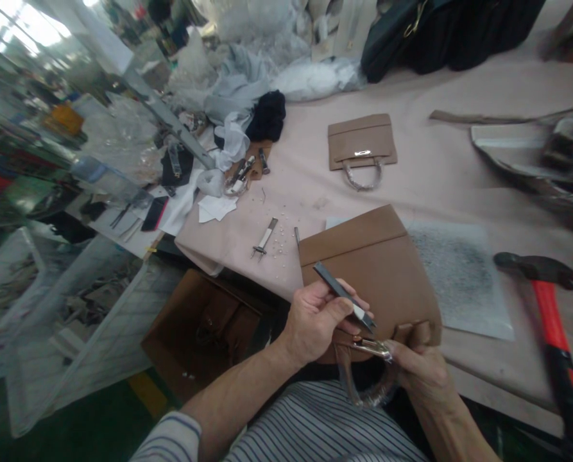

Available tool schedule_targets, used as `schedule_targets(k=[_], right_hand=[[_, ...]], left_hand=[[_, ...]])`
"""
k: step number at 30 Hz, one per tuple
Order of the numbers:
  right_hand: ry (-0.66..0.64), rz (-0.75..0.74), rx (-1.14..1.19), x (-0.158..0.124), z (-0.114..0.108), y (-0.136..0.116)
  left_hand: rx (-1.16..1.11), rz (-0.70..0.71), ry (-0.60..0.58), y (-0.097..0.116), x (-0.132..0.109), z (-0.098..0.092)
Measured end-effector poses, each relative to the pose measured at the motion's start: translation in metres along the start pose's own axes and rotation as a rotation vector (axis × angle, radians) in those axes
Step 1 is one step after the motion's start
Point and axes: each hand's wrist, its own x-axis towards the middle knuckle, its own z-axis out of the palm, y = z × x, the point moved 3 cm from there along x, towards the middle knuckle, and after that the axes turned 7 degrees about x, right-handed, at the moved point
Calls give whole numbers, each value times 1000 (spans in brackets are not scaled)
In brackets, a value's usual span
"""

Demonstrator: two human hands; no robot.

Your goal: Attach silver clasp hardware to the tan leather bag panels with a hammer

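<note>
A brown handbag (pixel 363 269) lies over the table's near edge, its flap side toward me. My left hand (pixel 315 317) is closed round a flat dark metal tool (pixel 339 289) with a white band near its lower end. That end points down close to the gold metal clasp (pixel 373 347) on the bag. My right hand (pixel 423 372) grips the bag's near edge, with the thumb at the clasp; its other fingers are mostly hidden. A plastic-wrapped handle (pixel 370 393) hangs from the bag between my hands.
A hammer (pixel 548 314) with a red and black handle lies at right, beside a marked pale sheet (pixel 473 276). A smaller brown bag (pixel 362 142) sits farther back. A pronged metal tool (pixel 265 237) lies at left among small white bits. Below stands a brown box (pixel 171 340).
</note>
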Motion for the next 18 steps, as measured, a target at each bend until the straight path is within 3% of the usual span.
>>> schedule_targets(k=[8, 18], right_hand=[[-41, 2, 23, -1, 1, -1], [-3, 43, 81, 0, 3, 2]], left_hand=[[4, 25, -10, 5, 1, 2], [130, 79, 15, 6, 0, 4]])
